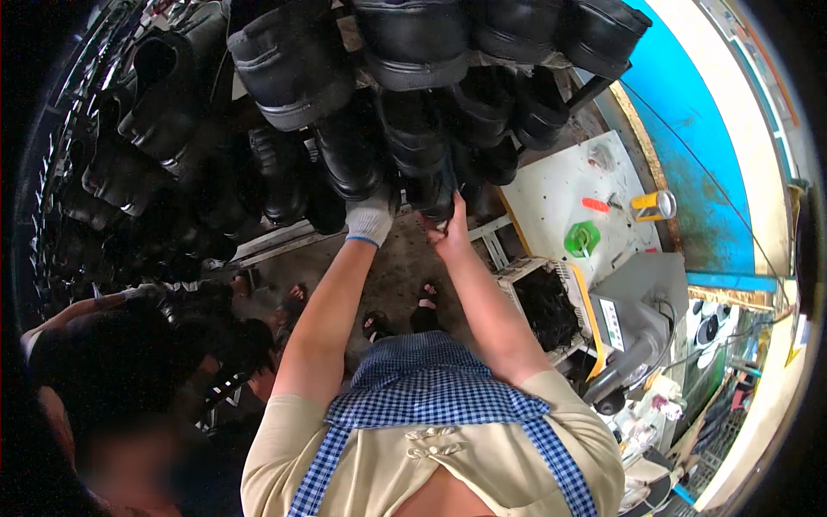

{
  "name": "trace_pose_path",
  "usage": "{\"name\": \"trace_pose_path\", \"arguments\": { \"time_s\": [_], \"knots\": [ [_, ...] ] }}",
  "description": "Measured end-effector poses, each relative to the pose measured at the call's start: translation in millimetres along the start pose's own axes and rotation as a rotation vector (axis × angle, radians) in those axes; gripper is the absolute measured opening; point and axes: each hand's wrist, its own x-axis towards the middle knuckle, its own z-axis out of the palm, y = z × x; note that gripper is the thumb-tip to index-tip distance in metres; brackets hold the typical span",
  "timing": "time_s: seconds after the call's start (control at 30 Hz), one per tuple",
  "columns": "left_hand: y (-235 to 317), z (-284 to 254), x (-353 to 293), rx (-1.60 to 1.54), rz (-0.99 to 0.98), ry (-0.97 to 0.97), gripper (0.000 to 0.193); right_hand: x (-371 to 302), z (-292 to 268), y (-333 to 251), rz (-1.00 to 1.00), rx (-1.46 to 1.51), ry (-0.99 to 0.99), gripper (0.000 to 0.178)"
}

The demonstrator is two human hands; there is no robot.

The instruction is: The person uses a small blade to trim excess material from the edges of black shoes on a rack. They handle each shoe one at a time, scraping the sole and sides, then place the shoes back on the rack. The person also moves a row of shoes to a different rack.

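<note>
Both my arms reach forward to a rack of black leather shoes. My left hand [372,221], in a pale knitted glove with a blue cuff edge, is closed at the toe of a black shoe [348,162]; dark shoes hide its fingertips. Just to its right, my bare right hand [450,229] grips another black shoe [432,191] from below, its fingers curled in. Shadow blurs where that shoe ends and its neighbours begin. Above my hands sits a higher row of black shoes [412,52], heels facing me.
More black shoes [159,103] fill the left side. Beside me at lower left is another person [112,362]. On the right are a white table [551,185] with a green tape roll [582,239], a crate of dark pieces [547,306], and a grey machine [637,302].
</note>
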Motion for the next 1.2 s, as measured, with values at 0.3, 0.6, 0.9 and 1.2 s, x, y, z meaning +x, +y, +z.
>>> {"name": "trace_pose_path", "arguments": {
  "time_s": [0.3, 0.6, 0.9, 1.2],
  "knots": [
    [8, -45, -94, -0.352, 0.095, 0.271, 0.025, 38, 36, 17, -0.001, -0.020, 0.310, 0.064],
    [39, -125, -141, -2.116, -0.565, 0.078, 0.032, -96, 17, 20, -0.176, -0.635, 0.092, 0.058],
    [68, -161, -180, -2.230, -0.346, -0.449, 0.041, -208, 66, -31, -0.431, -1.032, -0.154, 0.045],
    [88, -193, -217, -1.783, -0.185, -0.401, 0.038, -273, 116, -59, -1.289, -1.675, -0.249, 0.043]
  ]
}}
